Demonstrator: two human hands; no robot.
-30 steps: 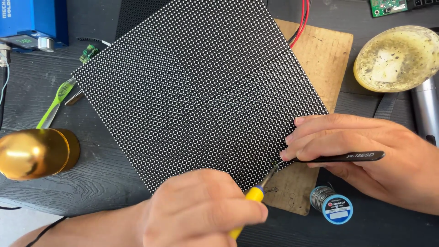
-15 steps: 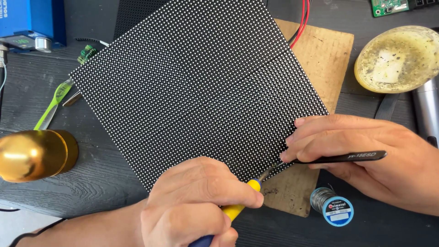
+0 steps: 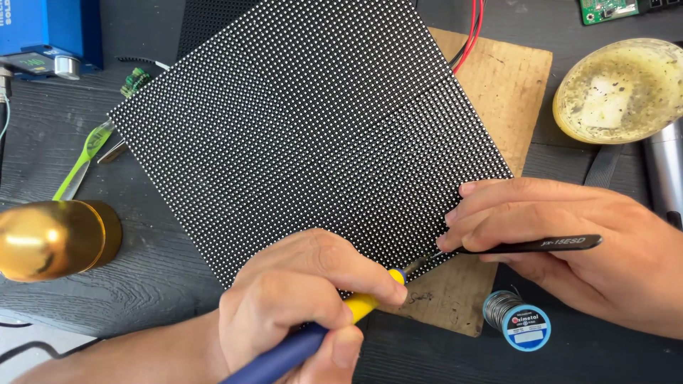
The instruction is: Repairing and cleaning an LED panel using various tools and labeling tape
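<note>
Lower centre of the frame: the left hand (image 3: 299, 299) grips a soldering iron (image 3: 313, 334), the right hand (image 3: 569, 249) pinches black tweezers (image 3: 526, 247); both tips meet at the LED matrix panel (image 3: 313, 135)'s lower edge. Rework in hand; next calls for steady tips.

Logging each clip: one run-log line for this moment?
left hand: holds iron | right hand: holds tweezers | both tips at panel edge | board under panel

A square black LED panel studded with rows of tiny white dots (image 3: 313, 135) lies flat, turned corner-on, over a brown board. A blue-and-yellow-handled soldering iron (image 3: 334, 320) slants up to the panel's lower right edge, where slim black tweezers (image 3: 526, 247) lie nearly level, tips meeting the iron's tip
</note>
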